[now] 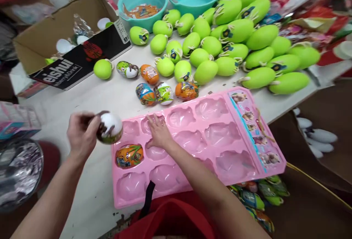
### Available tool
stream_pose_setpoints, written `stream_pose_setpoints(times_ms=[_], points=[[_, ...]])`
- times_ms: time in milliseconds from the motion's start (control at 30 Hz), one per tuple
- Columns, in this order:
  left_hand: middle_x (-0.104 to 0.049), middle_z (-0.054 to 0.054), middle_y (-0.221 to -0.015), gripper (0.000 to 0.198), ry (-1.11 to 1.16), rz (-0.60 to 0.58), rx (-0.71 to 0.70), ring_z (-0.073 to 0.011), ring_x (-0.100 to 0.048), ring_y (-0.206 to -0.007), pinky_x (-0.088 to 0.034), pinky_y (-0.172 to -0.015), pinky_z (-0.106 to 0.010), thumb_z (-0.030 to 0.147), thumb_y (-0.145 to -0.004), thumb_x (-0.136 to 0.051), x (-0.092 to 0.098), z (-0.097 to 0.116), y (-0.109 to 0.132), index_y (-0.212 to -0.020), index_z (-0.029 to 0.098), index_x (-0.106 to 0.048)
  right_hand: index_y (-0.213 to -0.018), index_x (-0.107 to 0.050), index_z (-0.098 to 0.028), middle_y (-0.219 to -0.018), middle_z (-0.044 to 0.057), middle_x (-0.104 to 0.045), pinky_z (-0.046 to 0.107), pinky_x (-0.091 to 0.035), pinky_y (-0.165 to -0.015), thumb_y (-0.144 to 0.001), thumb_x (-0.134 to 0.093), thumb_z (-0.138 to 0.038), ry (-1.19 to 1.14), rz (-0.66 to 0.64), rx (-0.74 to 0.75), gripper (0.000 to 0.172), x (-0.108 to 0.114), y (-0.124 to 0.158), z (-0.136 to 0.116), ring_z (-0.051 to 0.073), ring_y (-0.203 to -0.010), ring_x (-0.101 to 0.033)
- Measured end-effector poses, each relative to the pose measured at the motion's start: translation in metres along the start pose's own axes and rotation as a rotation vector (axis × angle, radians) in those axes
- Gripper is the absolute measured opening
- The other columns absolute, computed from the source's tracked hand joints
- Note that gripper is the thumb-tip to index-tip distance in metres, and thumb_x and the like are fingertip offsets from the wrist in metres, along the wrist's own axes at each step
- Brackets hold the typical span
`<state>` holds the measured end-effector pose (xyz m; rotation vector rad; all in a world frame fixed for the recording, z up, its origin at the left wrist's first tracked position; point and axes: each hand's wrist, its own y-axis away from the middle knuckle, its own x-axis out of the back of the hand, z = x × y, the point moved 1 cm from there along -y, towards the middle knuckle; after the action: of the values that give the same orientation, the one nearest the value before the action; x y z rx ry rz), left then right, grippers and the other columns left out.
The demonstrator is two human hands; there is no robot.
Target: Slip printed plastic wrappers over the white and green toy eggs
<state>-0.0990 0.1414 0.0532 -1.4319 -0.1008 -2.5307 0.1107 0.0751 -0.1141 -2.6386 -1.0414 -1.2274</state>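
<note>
My left hand is closed on a toy egg with a white, brown and green wrapper. It holds the egg in the air by the left edge of a pink plastic tray. With fingers spread, my right hand rests on the tray over its moulded hollows. One hollow at the left holds an orange wrapped egg. Behind the tray lie more wrapped eggs: a blue-and-orange one, a green-and-white one and an orange one.
Plain green eggs with cords cover the back of the table. Behind them stand a teal basin with orange pieces and another teal basin. A cardboard box is at the back left, a metal bowl at the left edge.
</note>
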Motion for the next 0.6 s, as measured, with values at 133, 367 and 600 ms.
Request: stream_pose_setpoints(times_ms=[133, 367, 600], points=[[-0.058, -0.004, -0.083, 0.006, -0.175, -0.06, -0.101, -0.0193, -0.054, -0.083, -0.044, -0.079, -0.032, 0.024, -0.08, -0.054, -0.077, -0.003, -0.068, -0.081, 0.02, -0.058, -0.14, -0.041, -0.011, -0.157, 0.012, -0.011, 0.059, -0.006, -0.113, -0.067, -0.073, -0.047, -0.031, 0.013, 0.054, 0.088, 0.02, 0.01, -0.002, 0.034, -0.144, 0.005], [-0.055, -0.012, -0.118, 0.032, -0.297, -0.39, -0.332, -0.0275, -0.047, -0.112, -0.038, -0.094, -0.041, 0.039, -0.087, -0.053, -0.099, 0.012, -0.013, -0.112, 0.02, -0.057, -0.148, -0.023, -0.007, -0.157, 0.014, -0.009, 0.055, 0.002, -0.115, -0.07, -0.059, -0.068, -0.033, 0.052, -0.012, 0.106, 0.018, 0.066, -0.033, 0.034, -0.144, 0.004], [-0.054, -0.003, -0.075, 0.023, -0.246, -0.726, -0.193, -0.0207, -0.049, -0.075, -0.042, -0.067, -0.035, 0.042, -0.083, -0.057, -0.03, -0.007, 0.142, -0.073, 0.022, -0.052, -0.151, -0.011, -0.008, -0.157, 0.014, -0.006, 0.052, 0.004, -0.116, -0.058, -0.053, -0.086, -0.037, -0.021, -0.056, 0.128, -0.019, 0.07, -0.03, 0.033, -0.144, 0.005]])
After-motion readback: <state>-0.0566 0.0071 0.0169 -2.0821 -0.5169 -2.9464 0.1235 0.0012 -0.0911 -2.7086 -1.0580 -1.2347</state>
